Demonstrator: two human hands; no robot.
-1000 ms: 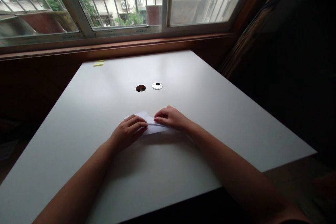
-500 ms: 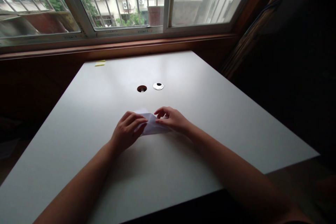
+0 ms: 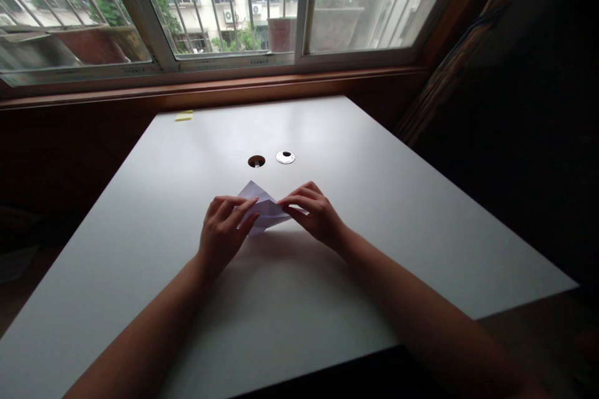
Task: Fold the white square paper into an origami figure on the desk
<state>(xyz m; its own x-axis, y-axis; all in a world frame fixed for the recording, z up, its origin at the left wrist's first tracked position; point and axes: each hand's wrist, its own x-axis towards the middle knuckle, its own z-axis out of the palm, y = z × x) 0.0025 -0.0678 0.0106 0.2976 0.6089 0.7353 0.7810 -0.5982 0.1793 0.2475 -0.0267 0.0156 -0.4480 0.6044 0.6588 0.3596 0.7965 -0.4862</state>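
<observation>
Paper (image 3: 267,208), one folded piece, is pinched by two hands, left (image 3: 221,229) and right (image 3: 322,215), over one table (image 3: 290,312).

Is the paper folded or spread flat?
Folded, at least partly: the paper shows creases where its faces meet at angles, between the left hand and right hand. How many folds, I cannot tell.

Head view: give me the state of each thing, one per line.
Paper: creased, folded, between both hands
Left hand: on the paper, thumb and index finger parted
Right hand: fingers pinching the paper's right side
Round hole: uncovered
White disc: beside the hole
Window: cannot tell whether fully shut
</observation>
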